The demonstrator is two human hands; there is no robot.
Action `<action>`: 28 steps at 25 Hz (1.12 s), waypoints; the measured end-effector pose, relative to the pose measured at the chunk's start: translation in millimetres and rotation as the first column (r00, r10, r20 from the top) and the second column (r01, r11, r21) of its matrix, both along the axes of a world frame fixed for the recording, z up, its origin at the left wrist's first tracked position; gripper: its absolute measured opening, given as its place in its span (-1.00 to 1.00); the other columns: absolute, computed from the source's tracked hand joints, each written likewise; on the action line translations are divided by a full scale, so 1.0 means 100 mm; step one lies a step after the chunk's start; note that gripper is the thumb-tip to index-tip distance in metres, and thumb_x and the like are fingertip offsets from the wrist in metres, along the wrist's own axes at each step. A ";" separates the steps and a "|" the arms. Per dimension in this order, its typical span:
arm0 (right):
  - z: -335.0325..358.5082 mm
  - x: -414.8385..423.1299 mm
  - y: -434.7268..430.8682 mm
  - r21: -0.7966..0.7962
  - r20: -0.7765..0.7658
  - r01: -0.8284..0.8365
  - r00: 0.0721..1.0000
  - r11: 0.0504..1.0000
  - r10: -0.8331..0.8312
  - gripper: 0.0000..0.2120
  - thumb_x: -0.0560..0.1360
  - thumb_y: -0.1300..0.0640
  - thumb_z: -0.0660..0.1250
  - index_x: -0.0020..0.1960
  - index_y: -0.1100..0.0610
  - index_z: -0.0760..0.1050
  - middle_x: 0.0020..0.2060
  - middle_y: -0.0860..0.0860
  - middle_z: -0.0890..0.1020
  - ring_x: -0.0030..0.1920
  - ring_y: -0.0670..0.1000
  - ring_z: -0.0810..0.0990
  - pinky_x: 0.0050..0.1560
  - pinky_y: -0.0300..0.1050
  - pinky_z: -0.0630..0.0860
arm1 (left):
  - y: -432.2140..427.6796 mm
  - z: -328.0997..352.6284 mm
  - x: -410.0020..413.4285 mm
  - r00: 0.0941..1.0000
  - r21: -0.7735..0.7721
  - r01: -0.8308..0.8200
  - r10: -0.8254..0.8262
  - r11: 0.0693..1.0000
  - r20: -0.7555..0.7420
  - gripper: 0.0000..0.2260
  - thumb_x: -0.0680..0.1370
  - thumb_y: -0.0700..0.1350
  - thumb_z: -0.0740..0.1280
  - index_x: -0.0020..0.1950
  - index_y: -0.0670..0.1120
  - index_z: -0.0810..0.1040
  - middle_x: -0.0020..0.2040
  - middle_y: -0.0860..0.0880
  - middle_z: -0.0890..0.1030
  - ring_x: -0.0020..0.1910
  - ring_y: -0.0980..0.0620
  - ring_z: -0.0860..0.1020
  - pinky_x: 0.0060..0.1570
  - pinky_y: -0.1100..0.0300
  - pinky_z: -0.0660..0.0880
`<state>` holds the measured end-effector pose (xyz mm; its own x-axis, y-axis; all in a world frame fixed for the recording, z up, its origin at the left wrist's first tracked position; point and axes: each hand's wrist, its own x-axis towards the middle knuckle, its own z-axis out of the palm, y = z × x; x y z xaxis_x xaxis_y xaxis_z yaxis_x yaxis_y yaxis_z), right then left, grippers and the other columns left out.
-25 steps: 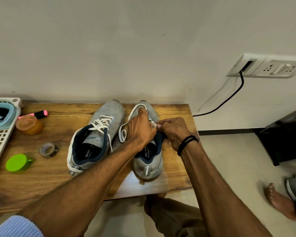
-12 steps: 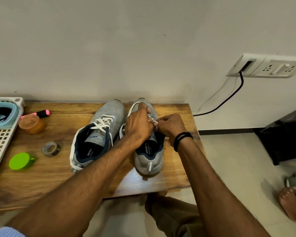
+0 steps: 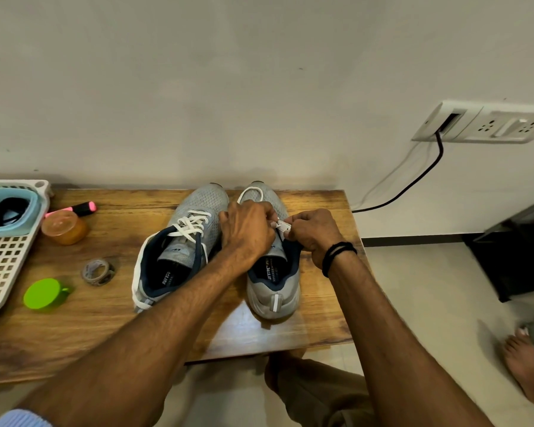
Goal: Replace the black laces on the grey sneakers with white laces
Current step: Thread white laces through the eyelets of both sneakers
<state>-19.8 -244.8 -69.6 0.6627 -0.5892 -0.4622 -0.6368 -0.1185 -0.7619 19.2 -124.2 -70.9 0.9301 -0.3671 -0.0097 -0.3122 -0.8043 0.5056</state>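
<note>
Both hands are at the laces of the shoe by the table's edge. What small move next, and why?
Probably draw the white lace through until snug: the left hand and right hand both pinch it over the sneaker, a slack loop lies across its toe, and the other sneaker is already laced white.

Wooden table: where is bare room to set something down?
Free: front-left wooden table, bordered by the round green lid, tape roll and left grey sneaker; and the back strip between pink highlighter and that sneaker's toe. Crowded: the left end with white plastic basket and orange jar; the middle, where left hand and right hand work the right grey sneaker.
</note>
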 end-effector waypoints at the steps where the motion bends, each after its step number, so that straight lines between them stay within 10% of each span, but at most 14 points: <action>1: 0.01 0.00 0.00 0.005 0.003 0.001 1.000 1.000 -0.001 -0.89 0.35 0.32 0.43 -0.23 0.15 0.69 -0.23 0.07 0.72 -0.12 0.10 0.71 -0.08 0.17 0.67 | 0.00 0.01 0.00 1.000 0.010 0.016 -0.016 1.000 -0.004 -0.86 0.54 -0.06 0.42 0.08 0.09 0.66 0.08 0.02 0.64 0.26 -0.10 0.43 0.17 -0.03 0.33; 18: 0.10 -0.07 0.05 -0.186 0.066 -0.095 0.992 0.978 0.109 -0.77 0.35 0.35 0.47 -0.06 0.12 0.71 -0.10 0.01 0.72 -0.06 -0.04 0.67 -0.03 -0.08 0.66 | -0.05 -0.23 0.07 0.996 -0.056 -0.030 0.025 0.998 -0.087 -0.90 0.52 -0.06 0.45 -0.01 0.11 0.61 0.03 0.04 0.67 0.08 -0.03 0.61 0.14 -0.09 0.53; 28: -0.04 -0.05 -0.03 0.462 0.048 0.113 0.987 0.880 -0.152 -0.95 0.47 0.25 0.47 -0.14 0.22 0.62 -0.22 0.15 0.68 -0.28 0.06 0.64 -0.24 -0.07 0.65 | -0.02 -0.28 0.15 0.992 -0.165 0.040 -0.060 0.986 -0.115 -0.74 0.44 -0.03 0.52 0.09 0.14 0.60 0.05 -0.01 0.63 0.16 -0.08 0.53 0.27 0.02 0.34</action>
<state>-25.2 -248.1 -73.4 0.6395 -0.4106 -0.6500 -0.5565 0.3362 -0.7598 34.3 -126.5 -98.8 0.9063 -0.4190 -0.0558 -0.2800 -0.6939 0.6634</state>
